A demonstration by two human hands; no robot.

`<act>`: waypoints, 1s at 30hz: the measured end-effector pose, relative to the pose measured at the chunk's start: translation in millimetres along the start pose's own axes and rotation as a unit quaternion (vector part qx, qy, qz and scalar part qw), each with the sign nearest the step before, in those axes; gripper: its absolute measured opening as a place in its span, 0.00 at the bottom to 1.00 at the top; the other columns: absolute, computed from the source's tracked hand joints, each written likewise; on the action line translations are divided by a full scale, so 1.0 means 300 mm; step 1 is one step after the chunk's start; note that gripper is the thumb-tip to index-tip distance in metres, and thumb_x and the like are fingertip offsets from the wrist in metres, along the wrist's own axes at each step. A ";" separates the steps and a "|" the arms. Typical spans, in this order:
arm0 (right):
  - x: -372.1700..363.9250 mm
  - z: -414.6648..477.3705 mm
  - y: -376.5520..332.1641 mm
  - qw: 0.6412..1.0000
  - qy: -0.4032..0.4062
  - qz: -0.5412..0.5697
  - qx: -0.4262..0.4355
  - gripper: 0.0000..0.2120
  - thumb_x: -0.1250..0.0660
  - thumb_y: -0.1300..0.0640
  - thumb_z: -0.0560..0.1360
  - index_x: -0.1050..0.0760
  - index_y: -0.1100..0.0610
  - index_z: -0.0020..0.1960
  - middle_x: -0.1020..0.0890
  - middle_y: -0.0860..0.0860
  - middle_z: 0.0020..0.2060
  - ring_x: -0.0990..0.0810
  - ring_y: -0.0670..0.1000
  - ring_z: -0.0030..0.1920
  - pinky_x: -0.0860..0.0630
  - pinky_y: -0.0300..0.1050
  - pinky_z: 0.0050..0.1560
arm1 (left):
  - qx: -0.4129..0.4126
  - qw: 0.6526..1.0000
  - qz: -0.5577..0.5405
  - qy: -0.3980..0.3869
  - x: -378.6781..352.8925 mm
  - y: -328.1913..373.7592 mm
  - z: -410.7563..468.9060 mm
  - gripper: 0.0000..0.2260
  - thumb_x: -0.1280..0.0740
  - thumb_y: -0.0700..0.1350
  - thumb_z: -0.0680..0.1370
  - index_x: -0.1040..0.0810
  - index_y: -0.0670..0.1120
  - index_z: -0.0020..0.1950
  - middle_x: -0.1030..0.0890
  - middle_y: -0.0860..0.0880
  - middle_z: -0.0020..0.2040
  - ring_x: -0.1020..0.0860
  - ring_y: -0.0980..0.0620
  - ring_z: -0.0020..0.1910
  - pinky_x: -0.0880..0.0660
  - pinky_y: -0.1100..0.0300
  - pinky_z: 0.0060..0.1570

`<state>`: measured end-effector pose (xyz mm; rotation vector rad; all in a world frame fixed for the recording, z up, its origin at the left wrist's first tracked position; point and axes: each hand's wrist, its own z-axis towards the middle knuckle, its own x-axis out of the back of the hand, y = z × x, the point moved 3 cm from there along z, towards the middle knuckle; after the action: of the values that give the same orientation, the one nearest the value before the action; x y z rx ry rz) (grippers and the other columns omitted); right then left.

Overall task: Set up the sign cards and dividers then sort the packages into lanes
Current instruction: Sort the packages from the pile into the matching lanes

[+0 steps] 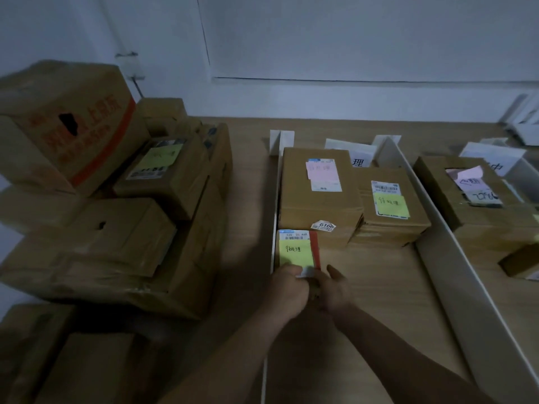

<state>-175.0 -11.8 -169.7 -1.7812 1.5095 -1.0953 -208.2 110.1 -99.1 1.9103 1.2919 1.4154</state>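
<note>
Both your hands were on the near end of the small package. Your left hand was curled over its near left edge, and your right hand held the near right corner with the thumb lifted free. The package lay flat on the tabletop at the near end of the left lane, its long side right against the left divider.

That contact was the main risk. The divider looked thin and light, so a sideways push from your left hand could have slid or tipped it and blurred the lane edge. The yellow note on top sat just beyond your left fingers; dragging them across it could have peeled it off and left the package unmarked.

Just beyond, the big box stood close to the package's far end. A hard forward shove could have driven into it and pushed it back toward the sign card, which already stood half hidden behind the boxes. The flatter box beside it sat near the middle divider, so a knock there could have carried into the next lane.

To your left, the pile of unsorted boxes was stacked unevenly; reaching in carelessly could have brought it down.
</note>
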 end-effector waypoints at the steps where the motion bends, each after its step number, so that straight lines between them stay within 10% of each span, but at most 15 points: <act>1: 0.010 0.000 -0.004 1.000 0.021 -0.012 0.004 0.45 0.31 0.31 0.68 0.32 0.58 0.75 0.20 0.60 0.64 0.21 0.63 0.62 0.24 0.62 0.63 | -0.008 1.000 -0.005 0.006 0.013 0.004 -0.005 0.14 0.38 0.40 0.82 0.22 0.41 0.67 0.24 0.43 0.67 0.25 0.46 0.63 0.28 0.60 0.59; 8: 0.102 -0.171 -0.140 0.987 0.124 -0.011 0.100 0.26 0.40 0.47 0.83 0.34 0.57 0.78 0.29 0.55 0.75 0.34 0.57 0.76 0.38 0.51 0.76 | -0.066 0.991 -0.099 0.054 0.141 0.040 -0.082 0.14 0.35 0.38 0.80 0.20 0.45 0.65 0.21 0.50 0.60 0.23 0.52 0.61 0.26 0.57 0.63; 15: 0.079 -0.356 -0.269 0.975 0.081 -0.017 0.206 0.26 0.46 0.40 0.84 0.38 0.47 0.80 0.32 0.49 0.77 0.36 0.53 0.77 0.41 0.48 0.75 | -0.110 0.971 -0.164 0.133 0.298 0.071 -0.223 0.08 0.37 0.47 0.83 0.21 0.55 0.47 0.21 0.60 0.42 0.23 0.71 0.40 0.29 0.75 0.37; 20: 0.025 -0.478 -0.322 0.967 0.024 0.006 0.252 0.25 0.45 0.42 0.84 0.39 0.45 0.80 0.33 0.49 0.77 0.36 0.50 0.77 0.43 0.39 0.70 | -0.108 0.970 -0.118 0.183 0.365 0.063 -0.350 0.14 0.40 0.53 0.83 0.22 0.49 0.41 0.21 0.46 0.40 0.23 0.52 0.39 0.24 0.49 0.46; 25: -0.013 -0.583 -0.326 0.963 -0.010 0.002 0.270 0.25 0.43 0.42 0.83 0.37 0.45 0.79 0.32 0.48 0.77 0.37 0.50 0.77 0.44 0.37 0.68 | -0.119 0.958 -0.142 0.218 0.419 0.045 -0.500 0.10 0.40 0.50 0.84 0.23 0.51 0.46 0.23 0.54 0.41 0.26 0.63 0.38 0.31 0.72 0.38; 30: -0.072 -0.677 -0.349 0.959 -0.050 -0.018 0.279 0.29 0.44 0.35 0.81 0.39 0.42 0.80 0.33 0.45 0.77 0.39 0.49 0.78 0.47 0.39 0.73 | -0.143 0.943 -0.124 0.275 0.502 0.009 -0.620 0.21 0.38 0.44 0.83 0.32 0.53 0.29 0.31 0.55 0.27 0.33 0.54 0.29 0.36 0.56 0.36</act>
<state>-294.6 50.0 16.1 -1.4416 0.9776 -1.2721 -368.9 205.6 50.3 1.1521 1.4024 1.9485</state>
